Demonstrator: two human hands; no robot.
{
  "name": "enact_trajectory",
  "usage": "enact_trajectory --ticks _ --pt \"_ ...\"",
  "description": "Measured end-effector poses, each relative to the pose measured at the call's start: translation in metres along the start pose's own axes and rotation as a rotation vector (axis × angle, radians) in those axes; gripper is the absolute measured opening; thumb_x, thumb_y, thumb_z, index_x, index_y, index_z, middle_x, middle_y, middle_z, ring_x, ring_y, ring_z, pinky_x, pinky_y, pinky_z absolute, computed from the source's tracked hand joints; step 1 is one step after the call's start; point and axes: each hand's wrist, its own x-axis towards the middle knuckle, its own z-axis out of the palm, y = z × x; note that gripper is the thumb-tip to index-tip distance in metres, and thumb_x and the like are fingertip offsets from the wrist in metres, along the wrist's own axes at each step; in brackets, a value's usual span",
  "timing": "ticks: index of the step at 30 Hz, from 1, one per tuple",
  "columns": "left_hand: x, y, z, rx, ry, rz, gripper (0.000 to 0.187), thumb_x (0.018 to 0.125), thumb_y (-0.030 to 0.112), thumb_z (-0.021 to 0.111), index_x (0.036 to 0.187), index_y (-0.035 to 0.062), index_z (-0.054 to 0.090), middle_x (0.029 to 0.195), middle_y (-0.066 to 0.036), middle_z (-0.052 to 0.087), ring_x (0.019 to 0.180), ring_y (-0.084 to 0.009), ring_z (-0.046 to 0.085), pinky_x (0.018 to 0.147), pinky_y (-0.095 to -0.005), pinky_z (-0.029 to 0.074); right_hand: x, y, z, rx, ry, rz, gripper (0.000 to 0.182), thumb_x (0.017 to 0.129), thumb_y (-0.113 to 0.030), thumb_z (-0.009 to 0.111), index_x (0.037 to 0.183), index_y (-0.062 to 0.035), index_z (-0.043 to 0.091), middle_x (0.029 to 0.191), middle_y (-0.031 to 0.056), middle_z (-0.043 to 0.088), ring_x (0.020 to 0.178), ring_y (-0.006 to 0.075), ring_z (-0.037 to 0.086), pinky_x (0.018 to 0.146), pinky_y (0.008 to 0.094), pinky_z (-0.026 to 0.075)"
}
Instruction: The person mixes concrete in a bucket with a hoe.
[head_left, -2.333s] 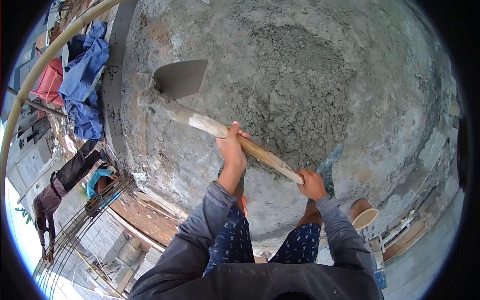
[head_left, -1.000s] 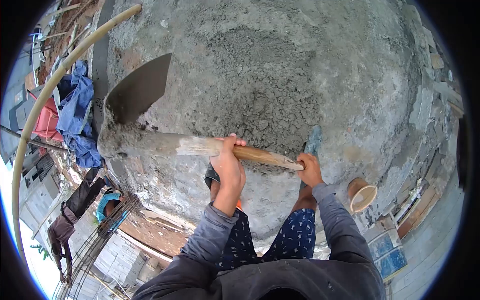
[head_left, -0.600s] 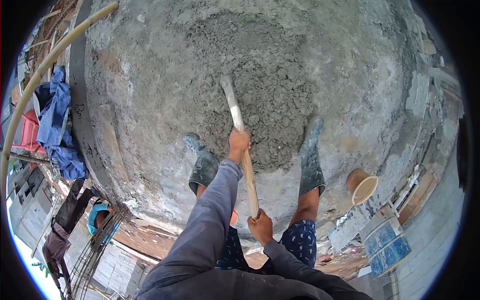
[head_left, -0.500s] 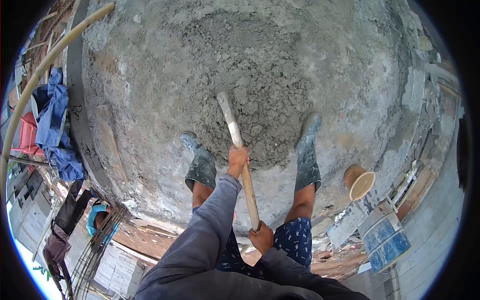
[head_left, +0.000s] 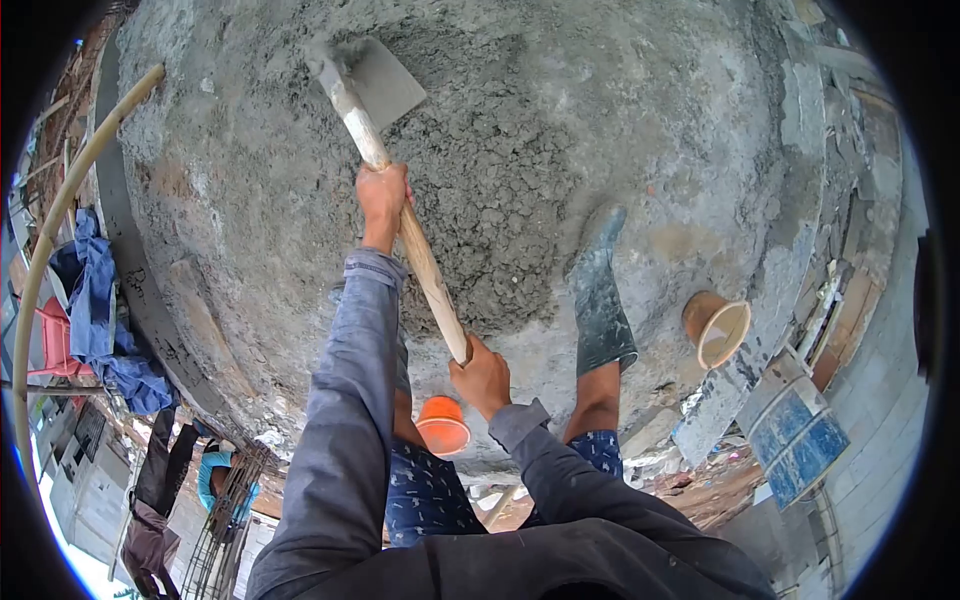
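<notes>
My left hand (head_left: pixel 383 200) is wrapped round the upper part of the wooden handle of a hoe (head_left: pixel 428 272). Near the handle's lower end, my right hand (head_left: pixel 481 379) grips it too. The hoe's flat grey blade (head_left: pixel 385 84) is at the upper left, over the edge of a heap of wet, crumbly grey mortar (head_left: pixel 490 190). The handle slants from the blade down toward my body. My right boot (head_left: pixel 602 300) stands beside the heap; the left boot is mostly hidden behind my sleeve.
An orange bucket (head_left: pixel 442 426) is near my legs, a tan bucket (head_left: pixel 716 328) at the right. Blue drum (head_left: pixel 795 435) lies lower right. A curved pole (head_left: pixel 75 190), blue cloth (head_left: pixel 100 320) and red chair (head_left: pixel 57 340) are left. Another person (head_left: pixel 212 475) is lower left.
Both hands and the hoe have moved forward and to the left. The blade now shows, lifted clear of the mortar. The orange bucket has come into view.
</notes>
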Motion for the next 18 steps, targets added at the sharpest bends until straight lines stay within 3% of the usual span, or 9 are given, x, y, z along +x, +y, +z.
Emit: enact_trajectory --ticks 2,4,5,6,8,11,14,18 --pt "-0.032 -0.106 0.012 0.248 -0.056 -0.149 0.021 0.083 0.01 0.064 0.097 -0.0031 0.055 0.06 -0.007 0.06 0.044 -0.0178 0.06 0.044 -0.0338 0.05 -0.062 0.043 0.03 0.097 -0.073 0.246 0.028 0.083 -0.025 0.071 0.105 -0.0075 0.065 0.088 0.0215 0.073 0.088 0.0469 0.069 0.078 0.0551 0.054" --pt "-0.115 -0.169 0.006 0.372 -0.067 -0.232 0.028 0.083 0.015 0.066 0.099 -0.0049 0.055 0.059 -0.012 0.062 0.046 -0.0233 0.064 0.047 -0.0372 0.052 -0.139 0.076 0.035 0.129 -0.076 0.363 0.035 0.082 -0.025 0.071 0.113 -0.0088 0.068 0.093 0.0216 0.073 0.091 0.0444 0.07 0.08 0.0531 0.055" --pt "-0.143 -0.193 -0.004 0.481 -0.044 -0.248 0.03 0.083 0.017 0.067 0.101 -0.004 0.056 0.062 -0.013 0.064 0.049 -0.0246 0.066 0.049 -0.0379 0.053 -0.17 0.086 0.024 0.151 -0.106 0.366 0.033 0.082 -0.024 0.071 0.11 -0.0084 0.069 0.096 0.022 0.074 0.093 0.0436 0.07 0.081 0.0527 0.055" --pt "-0.178 -0.176 -0.009 0.44 -0.012 -0.316 0.031 0.082 0.017 0.07 0.102 -0.0028 0.057 0.065 -0.014 0.066 0.051 -0.0249 0.068 0.05 -0.038 0.053 -0.194 0.099 0.026 0.114 -0.174 0.382 0.032 0.082 -0.024 0.07 0.11 -0.0084 0.07 0.099 0.0227 0.074 0.095 0.0424 0.071 0.085 0.0517 0.055" --pt "-0.216 -0.148 -0.019 0.576 0.02 -0.271 0.03 0.082 0.014 0.07 0.102 -0.0027 0.057 0.067 -0.013 0.066 0.051 -0.0233 0.067 0.05 -0.0378 0.053 -0.232 0.105 0.037 0.137 -0.18 0.419 0.033 0.083 -0.025 0.069 0.112 -0.0091 0.071 0.101 0.0229 0.074 0.099 0.0433 0.07 0.09 0.0514 0.055" --pt "-0.208 -0.087 0.0 0.427 0.014 -0.189 0.027 0.082 0.011 0.07 0.101 -0.002 0.055 0.068 -0.01 0.064 0.047 -0.0208 0.063 0.046 -0.036 0.051 -0.217 0.083 0.025 0.193 -0.11 0.351 0.029 0.082 -0.026 0.071 0.105 -0.0078 0.068 0.094 0.023 0.073 0.091 0.0452 0.07 0.083 0.0532 0.056" --pt "-0.152 -0.01 0.072 0.252 -0.097 -0.049 0.027 0.084 0.008 0.067 0.104 -0.0017 0.051 0.069 -0.009 0.06 0.044 -0.0177 0.057 0.04 -0.0332 0.045 -0.127 0.057 -0.017 0.299 0.088 0.15 0.028 0.081 -0.025 0.073 0.097 -0.0053 0.061 0.078 0.024 0.07 0.078 0.0472 0.068 0.071 0.0566 0.054" --pt "-0.072 0.077 0.206 0.279 -0.341 0.15 0.035 0.085 0.01 0.068 0.111 -0.006 0.052 0.069 -0.009 0.062 0.048 -0.0168 0.06 0.043 -0.0327 0.05 -0.009 0.021 -0.092 0.371 0.235 0.047 0.023 0.084 -0.015 0.069 0.099 -0.0024 0.057 0.079 0.0259 0.069 0.08 0.0475 0.069 0.07 0.0543 0.054"
